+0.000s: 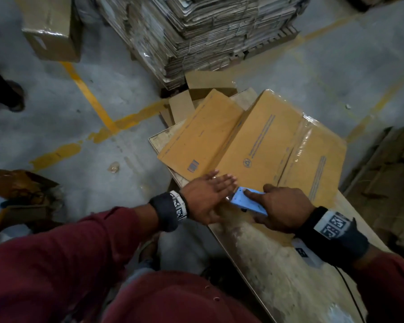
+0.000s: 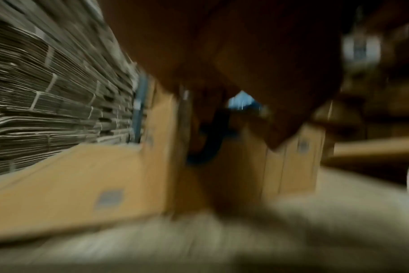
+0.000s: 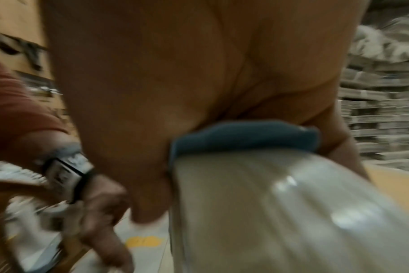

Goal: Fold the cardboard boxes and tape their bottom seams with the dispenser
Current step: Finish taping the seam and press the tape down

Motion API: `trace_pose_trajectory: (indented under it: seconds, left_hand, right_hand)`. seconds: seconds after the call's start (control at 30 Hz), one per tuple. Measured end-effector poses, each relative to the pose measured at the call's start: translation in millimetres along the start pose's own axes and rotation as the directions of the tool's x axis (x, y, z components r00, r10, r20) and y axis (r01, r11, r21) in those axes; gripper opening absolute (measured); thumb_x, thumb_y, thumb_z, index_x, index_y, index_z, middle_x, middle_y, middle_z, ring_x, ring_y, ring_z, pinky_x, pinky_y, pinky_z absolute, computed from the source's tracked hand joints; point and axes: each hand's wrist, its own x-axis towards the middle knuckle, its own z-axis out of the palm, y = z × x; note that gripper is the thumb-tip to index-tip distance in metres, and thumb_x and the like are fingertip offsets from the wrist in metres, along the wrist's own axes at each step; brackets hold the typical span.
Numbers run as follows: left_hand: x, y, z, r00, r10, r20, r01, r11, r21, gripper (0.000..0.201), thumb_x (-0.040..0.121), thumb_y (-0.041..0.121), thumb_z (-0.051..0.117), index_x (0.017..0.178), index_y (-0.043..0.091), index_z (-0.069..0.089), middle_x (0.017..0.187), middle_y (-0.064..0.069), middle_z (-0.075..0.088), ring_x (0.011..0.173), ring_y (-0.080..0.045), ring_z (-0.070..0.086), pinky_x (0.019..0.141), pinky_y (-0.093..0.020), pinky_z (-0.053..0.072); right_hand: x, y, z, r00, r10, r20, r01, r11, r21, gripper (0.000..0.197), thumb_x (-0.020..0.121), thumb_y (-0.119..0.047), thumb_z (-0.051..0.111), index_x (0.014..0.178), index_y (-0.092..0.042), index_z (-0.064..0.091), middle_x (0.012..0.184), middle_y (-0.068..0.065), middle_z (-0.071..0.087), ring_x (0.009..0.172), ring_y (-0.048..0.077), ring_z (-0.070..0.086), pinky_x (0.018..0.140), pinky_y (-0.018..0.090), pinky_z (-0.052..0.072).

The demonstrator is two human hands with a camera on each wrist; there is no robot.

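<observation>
A tan cardboard box lies on the worn table, its flaps closed, with shiny clear tape on its right part. My left hand lies flat with straight fingers on the box's near edge. Just to its right, my right hand grips the blue tape dispenser, whose nose meets the box edge beside the left fingertips. The right wrist view is blurred and shows the dispenser in my palm above its clear tape roll. In the blurred left wrist view the dispenser peeks out beyond my palm.
A tall pallet of flattened cartons stands behind the table. A taped box sits on the floor at the far left, near yellow floor lines. Another person's legs are at the left edge. Loose cardboard lies to the right.
</observation>
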Motion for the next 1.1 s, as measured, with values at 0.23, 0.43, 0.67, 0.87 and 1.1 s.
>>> trace_pose_trajectory:
  seconds: [0.23, 0.43, 0.67, 0.87, 1.1]
  left_hand:
    - [-8, -1, 18, 0.996, -0.005, -0.089, 0.005, 1.000, -0.009, 0.097, 0.076, 0.034, 0.068, 0.161, 0.006, 0.030, 0.170, -0.012, 0.021, 0.159, -0.027, 0.016, 0.126, -0.054, 0.018]
    - [-5, 2, 13, 0.998, -0.042, -0.038, 0.041, 0.999, -0.030, 0.099, 0.077, 0.041, 0.071, 0.160, 0.006, 0.031, 0.170, -0.010, 0.025, 0.158, -0.027, 0.020, 0.124, -0.055, 0.023]
    - [-2, 8, 7, 0.998, -0.065, -0.014, 0.064, 0.997, -0.034, 0.093, 0.081, 0.042, 0.064, 0.161, 0.009, 0.031, 0.170, -0.006, 0.025, 0.158, -0.025, 0.021, 0.125, -0.055, 0.023]
    - [-3, 8, 10, 0.997, -0.078, -0.014, 0.078, 0.997, 0.014, 0.096, 0.080, 0.039, 0.072, 0.162, 0.011, 0.029, 0.171, -0.005, 0.022, 0.159, -0.025, 0.018, 0.125, -0.056, 0.023]
    - [0, 11, 14, 0.997, -0.074, -0.010, 0.075, 0.996, 0.039, 0.097, 0.082, 0.040, 0.071, 0.162, 0.011, 0.027, 0.172, -0.005, 0.020, 0.159, -0.026, 0.017, 0.125, -0.056, 0.022]
  right_hand:
    - [-13, 9, 12, 0.995, -0.089, -0.044, 0.091, 0.995, 0.051, 0.063, 0.098, -0.066, 0.038, 0.153, -0.061, 0.008, 0.130, 0.008, 0.045, 0.097, 0.033, 0.066, 0.067, 0.033, 0.037]
    - [-20, 30, 16, 0.984, -0.163, -0.065, 0.166, 0.985, 0.047, 0.065, 0.099, -0.066, 0.037, 0.155, -0.059, 0.005, 0.131, 0.010, 0.045, 0.096, 0.033, 0.064, 0.062, 0.033, 0.035]
    - [-49, 39, 50, 0.978, -0.122, -0.167, 0.138, 0.986, 0.089, 0.064, 0.100, -0.068, 0.035, 0.154, -0.060, 0.001, 0.131, 0.010, 0.047, 0.098, 0.033, 0.065, 0.065, 0.035, 0.037]
    - [-79, 73, 76, 0.986, -0.099, -0.131, 0.112, 0.989, 0.095, 0.062, 0.098, -0.067, 0.036, 0.152, -0.062, 0.005, 0.128, 0.006, 0.049, 0.101, 0.032, 0.065, 0.069, 0.034, 0.037]
    - [-111, 92, 113, 0.997, -0.062, -0.038, 0.067, 0.990, 0.127, 0.060, 0.102, -0.061, 0.032, 0.152, -0.064, -0.001, 0.131, 0.007, 0.043, 0.098, 0.033, 0.061, 0.067, 0.034, 0.036]
